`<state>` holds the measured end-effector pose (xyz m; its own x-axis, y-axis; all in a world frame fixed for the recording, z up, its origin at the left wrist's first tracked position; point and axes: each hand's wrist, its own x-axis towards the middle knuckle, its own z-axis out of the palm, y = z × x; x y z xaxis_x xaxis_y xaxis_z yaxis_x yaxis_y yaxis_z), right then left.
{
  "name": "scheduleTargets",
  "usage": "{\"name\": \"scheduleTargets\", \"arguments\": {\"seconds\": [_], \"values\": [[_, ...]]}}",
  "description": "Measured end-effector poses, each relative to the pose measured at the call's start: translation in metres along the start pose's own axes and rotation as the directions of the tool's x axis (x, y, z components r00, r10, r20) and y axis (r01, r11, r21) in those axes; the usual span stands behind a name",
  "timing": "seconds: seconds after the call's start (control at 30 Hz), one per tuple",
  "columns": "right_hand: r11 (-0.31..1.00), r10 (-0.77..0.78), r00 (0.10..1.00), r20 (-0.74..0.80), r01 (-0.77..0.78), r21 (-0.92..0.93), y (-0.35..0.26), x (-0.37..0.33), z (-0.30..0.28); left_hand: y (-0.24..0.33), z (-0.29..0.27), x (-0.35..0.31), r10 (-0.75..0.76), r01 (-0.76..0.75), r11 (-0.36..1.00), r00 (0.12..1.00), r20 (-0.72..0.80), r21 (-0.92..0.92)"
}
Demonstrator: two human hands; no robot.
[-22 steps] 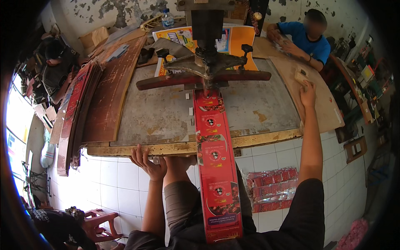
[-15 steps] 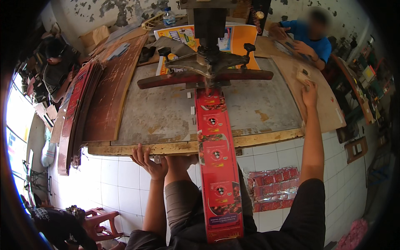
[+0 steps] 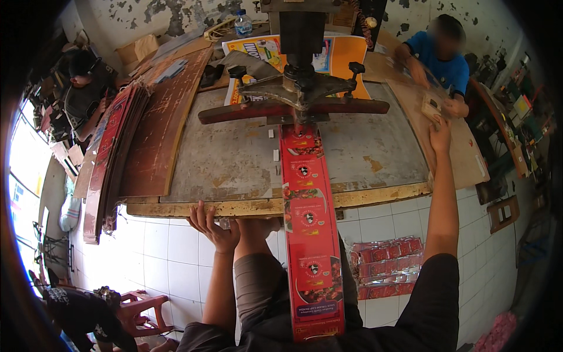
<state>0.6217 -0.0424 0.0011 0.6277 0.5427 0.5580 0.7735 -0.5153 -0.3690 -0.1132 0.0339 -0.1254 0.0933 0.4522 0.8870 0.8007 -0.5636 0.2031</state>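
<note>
A long red printed strip (image 3: 311, 234) with food pictures runs from under the dark metal press head (image 3: 300, 97), over the table's front edge, down to my lap. My left hand (image 3: 216, 229) rests at the wooden front edge (image 3: 246, 209), its fingers apart and laid up over the rim. To the right, my right hand (image 3: 440, 136) lies on a brown board (image 3: 410, 108). Its outstretched fingertips touch a small beige block (image 3: 431, 106) with a dark middle; whether they grip it is hard to make out. The strip's far end is hidden beneath the press.
Stacked reddish boards (image 3: 117, 152) lean at the left. Bundled red packets (image 3: 387, 264) lie on the tiled floor. A co-worker in blue (image 3: 437, 58) has hands near the block; another person (image 3: 85, 88) sits at far left. A red stool (image 3: 143, 311) stands lower left.
The view has shifted slightly. The co-worker in blue has brought a hand down close to the beige block. My hands and the red strip keep their places.
</note>
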Motion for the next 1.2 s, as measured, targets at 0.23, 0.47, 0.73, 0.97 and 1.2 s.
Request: {"name": "scheduleTargets", "arguments": {"seconds": [0.23,0.47,0.73,0.97,1.2], "values": [[1.0,0.005,1.0,-0.003,-0.005,-0.002,0.003,0.001,0.0,0.001,0.0,0.001,0.007,-0.007,1.0,1.0,-0.001,0.014],[1.0,-0.023,1.0,-0.019,0.023,-0.001,0.007,0.001,0.002,-0.001,0.001,-0.001,0.004,-0.004,1.0,1.0,0.002,0.008],[0.999,-0.023,1.0,-0.018,0.023,0.032,0.01,0.002,0.003,0.0,0.0,-0.001,0.005,-0.005,1.0,1.0,0.005,0.014],[1.0,0.008,1.0,-0.005,-0.008,0.011,0.003,0.001,0.0,0.001,-0.001,0.0,0.002,-0.002,1.0,1.0,0.002,0.004],[0.999,0.032,0.998,0.045,-0.032,-0.006,-0.001,0.002,-0.002,0.001,-0.001,0.001,-0.003,0.003,1.0,1.0,-0.001,0.008]]}}
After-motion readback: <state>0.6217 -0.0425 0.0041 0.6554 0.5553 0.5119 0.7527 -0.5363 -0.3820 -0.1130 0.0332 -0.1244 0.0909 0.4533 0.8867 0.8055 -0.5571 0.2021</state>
